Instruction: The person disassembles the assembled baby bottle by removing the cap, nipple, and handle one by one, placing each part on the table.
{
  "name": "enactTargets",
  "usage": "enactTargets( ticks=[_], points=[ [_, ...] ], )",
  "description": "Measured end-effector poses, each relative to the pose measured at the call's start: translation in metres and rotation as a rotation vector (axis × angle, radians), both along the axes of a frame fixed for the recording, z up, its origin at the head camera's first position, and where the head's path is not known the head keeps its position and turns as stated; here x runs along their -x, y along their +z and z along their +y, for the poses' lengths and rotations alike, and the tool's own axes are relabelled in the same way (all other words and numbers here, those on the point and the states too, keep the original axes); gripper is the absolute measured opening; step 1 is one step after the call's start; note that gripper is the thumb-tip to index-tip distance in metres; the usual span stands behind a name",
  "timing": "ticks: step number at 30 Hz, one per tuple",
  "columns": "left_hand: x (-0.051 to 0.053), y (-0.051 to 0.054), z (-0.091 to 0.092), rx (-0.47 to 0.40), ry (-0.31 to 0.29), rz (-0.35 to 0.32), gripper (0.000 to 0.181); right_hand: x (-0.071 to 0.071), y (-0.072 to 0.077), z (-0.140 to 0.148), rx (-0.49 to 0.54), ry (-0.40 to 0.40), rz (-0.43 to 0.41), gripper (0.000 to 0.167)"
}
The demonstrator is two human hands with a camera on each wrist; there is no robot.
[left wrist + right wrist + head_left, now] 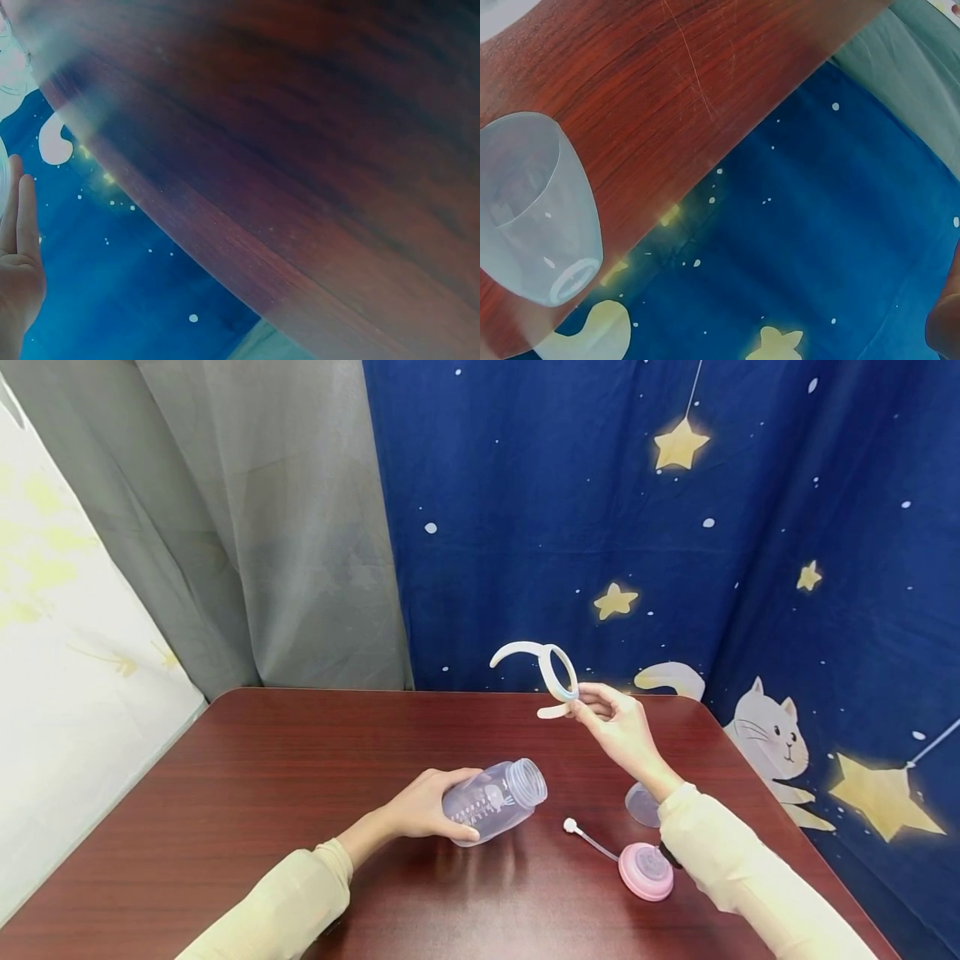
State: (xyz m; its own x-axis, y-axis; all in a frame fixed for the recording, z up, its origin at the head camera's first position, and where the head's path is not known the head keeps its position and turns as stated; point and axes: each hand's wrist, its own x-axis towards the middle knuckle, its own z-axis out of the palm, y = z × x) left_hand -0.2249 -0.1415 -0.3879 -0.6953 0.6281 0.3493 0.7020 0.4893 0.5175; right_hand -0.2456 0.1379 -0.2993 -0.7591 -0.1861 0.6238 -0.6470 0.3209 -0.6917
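My left hand (423,808) grips a translucent baby bottle (487,806) around its body. The bottle leans to the right above the table, its threaded mouth uncovered. Up and to the right of it, my right hand (618,731) pinches a white bottle handle (519,647), a ring with two curved arms, between thumb and fingers. In the left wrist view, part of the left hand (21,270) shows at the left edge, and the bottle is mostly cut off. Only a bit of the right hand (945,322) enters the right wrist view.
A pink lid (647,872) with a straw (596,843) ending in a white weight lies on the reddish-brown table (300,752), near the right forearm. Behind that forearm stands a clear cup-shaped cover (540,202), partly hidden in the head view. Curtains hang beyond the table's far edge.
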Motion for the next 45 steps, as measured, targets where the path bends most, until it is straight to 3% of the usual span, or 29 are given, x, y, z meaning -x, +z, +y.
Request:
enactTargets(
  ticks=[16,22,29,33,37,45],
  points=[
    [-0.001,0.0,-0.001,0.003,0.004,-0.023,0.074,0.01,-0.008,-0.007,0.032,0.041,-0.056,0.022],
    [-0.001,0.0,-0.001,0.002,0.005,-0.026,0.075,0.025,-0.019,0.0,0.02,0.043,-0.057,0.022],
    [0.0,0.001,-0.002,0.0,0.002,-0.012,0.075,0.013,0.005,-0.007,-0.005,0.068,-0.096,0.021],
    [0.0,0.001,-0.003,0.004,0.003,-0.012,0.075,0.015,0.01,-0.008,-0.037,0.057,-0.141,0.022],
    [0.0,0.001,-0.003,0.0,-0.004,-0.011,0.074,0.02,0.011,-0.008,-0.069,0.055,-0.162,0.023],
    [0.0,0.001,-0.002,-0.004,-0.003,0.003,0.074,0.045,-0.002,-0.005,-0.07,0.077,-0.223,0.03]
  ],
)
